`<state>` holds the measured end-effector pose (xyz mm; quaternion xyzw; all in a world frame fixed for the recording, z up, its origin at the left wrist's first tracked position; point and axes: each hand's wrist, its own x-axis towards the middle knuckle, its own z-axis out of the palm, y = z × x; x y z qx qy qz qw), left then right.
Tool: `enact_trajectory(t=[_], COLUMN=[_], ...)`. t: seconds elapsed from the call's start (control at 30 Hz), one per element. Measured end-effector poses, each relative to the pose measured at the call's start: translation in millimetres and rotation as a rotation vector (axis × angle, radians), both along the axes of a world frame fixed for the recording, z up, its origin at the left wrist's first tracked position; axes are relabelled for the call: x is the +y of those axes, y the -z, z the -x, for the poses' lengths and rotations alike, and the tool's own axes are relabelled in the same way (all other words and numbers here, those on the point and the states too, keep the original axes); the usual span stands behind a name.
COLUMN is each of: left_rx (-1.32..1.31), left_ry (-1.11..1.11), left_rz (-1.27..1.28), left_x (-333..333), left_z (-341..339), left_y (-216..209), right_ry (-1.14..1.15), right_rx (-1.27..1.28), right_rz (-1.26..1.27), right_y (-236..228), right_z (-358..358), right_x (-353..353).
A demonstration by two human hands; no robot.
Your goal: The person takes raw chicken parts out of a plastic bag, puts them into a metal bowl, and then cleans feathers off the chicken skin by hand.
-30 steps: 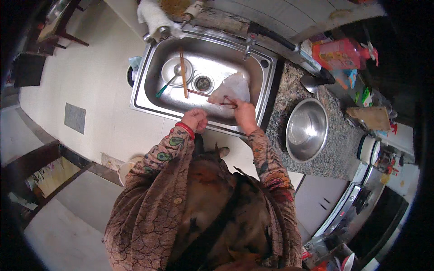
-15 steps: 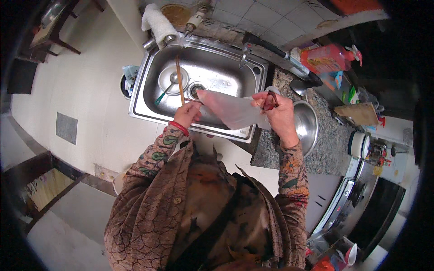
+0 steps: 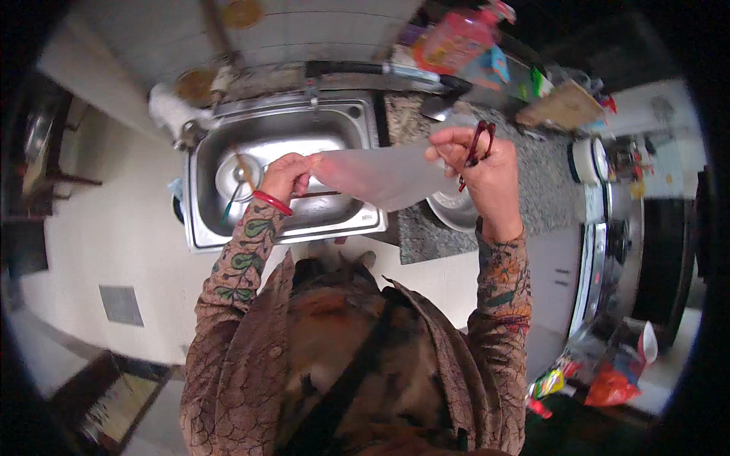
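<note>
Nearest are a brown scale-patterned jacket (image 3: pixel 236 380) and its two sleeves, printed with flowers and leaf shapes. A shiny red ring-shaped bracelet (image 3: pixel 272 202) circles the left wrist. The left hand (image 3: pixel 286 176) has its fingers closed together, pinching the narrow, pinkish end of a limp, translucent whitish plastic bag (image 3: pixel 384 178). The bag is stretched sideways between the hands, above the sink's right part and the edge of the table. At its other end the right hand (image 3: pixel 487 171) grips the bag's edge between thumb and bent fingers, barely parted; the same hand carries dark red loop-handled scissors (image 3: pixel 480 144), the loops standing up beside the fingers and the blades not clearly seen.

Under the bag lies the rectangular stainless-steel sink (image 3: pixel 304 235). In its left part rests a round white dish (image 3: pixel 228 181), with a light brown wooden chopstick (image 3: pixel 245 163) slanting across it and a green-handled spoon (image 3: pixel 230 208) leaning out. To the right, on the speckled grey granite table (image 3: pixel 540 186), a round stainless-steel bowl (image 3: pixel 454 213) sits partly hidden behind the bag.

Farther off are a metal tap (image 3: pixel 313 95), a crumpled white cloth (image 3: pixel 171 112), a tan wooden board (image 3: pixel 561 106) and a pinkish-red pump bottle (image 3: pixel 460 42).
</note>
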<state>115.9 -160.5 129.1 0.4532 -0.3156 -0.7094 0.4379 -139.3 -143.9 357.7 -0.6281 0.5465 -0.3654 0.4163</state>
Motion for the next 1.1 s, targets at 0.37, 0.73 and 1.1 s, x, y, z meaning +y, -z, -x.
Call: enact_trajectory(t=[0.37, 0.73, 1.1], left_rx=[-0.005, -0.291, -0.473], left_ry=[0.163, 0.214, 0.379], left_rz=[0.485, 0.595, 0.865], left_x=[-57.0, -64.6, -59.4], left_z=[161.5, 279.9, 330.3], left_y=[-131.3, -158.3, -138.2], right_ry=[0.575, 0.517, 0.268], right_rx=[-0.266, -0.044, 0.179], right_rz=[0.053, -0.108, 0.196], right_y=[80.9, 175.1, 83.0], right_z=[229.4, 297.2, 221.1], right_x=[13.2, 35.1, -5.1])
